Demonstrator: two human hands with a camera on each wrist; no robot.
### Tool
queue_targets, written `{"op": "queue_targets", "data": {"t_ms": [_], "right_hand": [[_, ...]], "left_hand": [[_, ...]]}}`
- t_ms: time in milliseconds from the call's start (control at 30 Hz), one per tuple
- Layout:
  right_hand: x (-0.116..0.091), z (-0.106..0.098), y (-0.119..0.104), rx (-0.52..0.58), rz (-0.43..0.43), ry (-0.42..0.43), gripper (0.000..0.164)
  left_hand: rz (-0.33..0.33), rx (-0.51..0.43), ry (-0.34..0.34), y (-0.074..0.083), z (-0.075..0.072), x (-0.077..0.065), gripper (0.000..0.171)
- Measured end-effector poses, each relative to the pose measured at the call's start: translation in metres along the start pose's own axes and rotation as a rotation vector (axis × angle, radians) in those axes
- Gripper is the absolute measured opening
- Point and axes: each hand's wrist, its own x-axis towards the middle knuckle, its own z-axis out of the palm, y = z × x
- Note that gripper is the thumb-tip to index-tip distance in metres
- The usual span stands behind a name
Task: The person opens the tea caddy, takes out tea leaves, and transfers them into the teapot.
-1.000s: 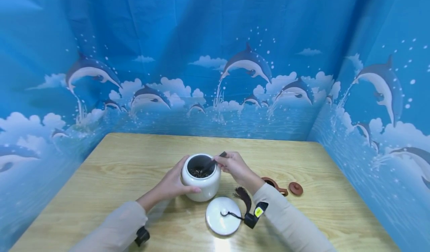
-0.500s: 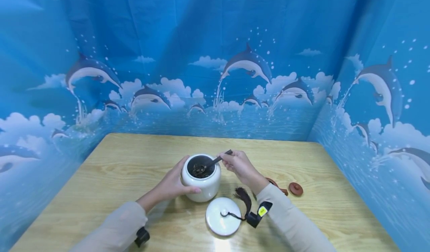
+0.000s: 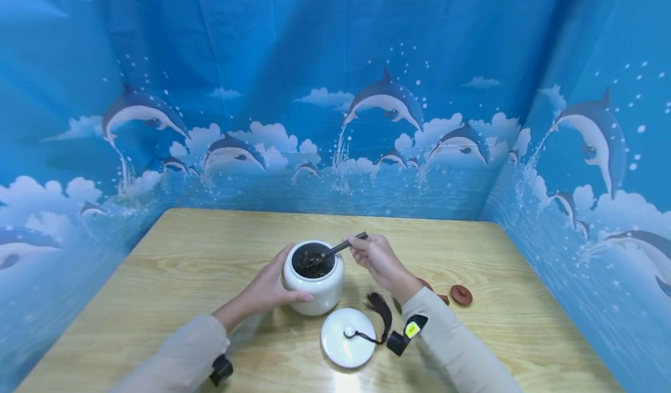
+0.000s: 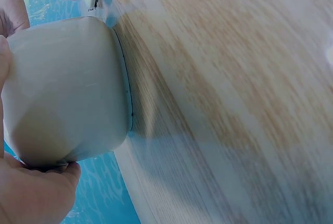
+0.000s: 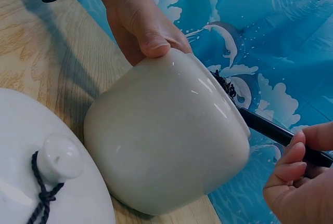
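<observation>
My left hand [image 3: 268,288] grips the side of a white ceramic tea jar [image 3: 321,295], thumb on the near side and fingers around the far left. Inside the jar lie dark, twisted tea leaves [image 3: 309,269]. My right hand [image 3: 381,262] pinches the handle of a slim dark tea scoop [image 3: 342,247] above the jar's right rim. The scoop slants down into the mouth, and its tip is among the leaves. In the right wrist view, leaves [image 5: 223,82] show above the rim beside the scoop [image 5: 268,128].
The jar's white lid [image 3: 339,346], with a knob and dark tassel [image 3: 384,311], lies in front on the wooden table [image 3: 209,253]. A reddish-brown clay teapot [image 3: 426,284] is mostly hidden behind my right wrist, its small lid [image 3: 461,295] beside it. A dolphin-print curtain [image 3: 325,90] surrounds the table.
My right hand has shifted slightly right and tipped the scoop flatter, its handle end rising, with leaves heaped at its tip. The left hand and jar stay in place.
</observation>
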Motion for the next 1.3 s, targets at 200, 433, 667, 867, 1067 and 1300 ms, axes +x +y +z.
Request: {"op": "queue_targets", "data": {"t_ms": [200,433,667,867,1067,1300], "right_hand": [[-0.002,-0.001,-0.003,0.03,-0.016,0.006,0.037],[-0.004,-0.005,-0.006,0.041,-0.017,0.004,0.039],[-0.008,-0.01,-0.01,0.047,-0.03,0.008,0.037],[-0.013,-0.017,-0.015,0.076,-0.041,0.008,0.035],[-0.017,-0.024,-0.02,0.102,-0.04,0.025,0.037],[-0.023,-0.036,-0.025,0.136,-0.06,0.037,0.02]], "left_hand": [[-0.007,0.008,-0.002,0.001,0.0,0.0,0.126],[-0.024,0.015,0.0,0.001,0.001,0.0,0.126],[-0.022,0.019,-0.002,0.0,0.002,0.001,0.126],[-0.008,0.009,-0.007,0.0,0.002,0.001,0.126],[0.035,-0.006,-0.007,-0.001,0.001,0.001,0.122],[0.057,-0.008,-0.005,-0.003,0.001,0.002,0.121]]}}
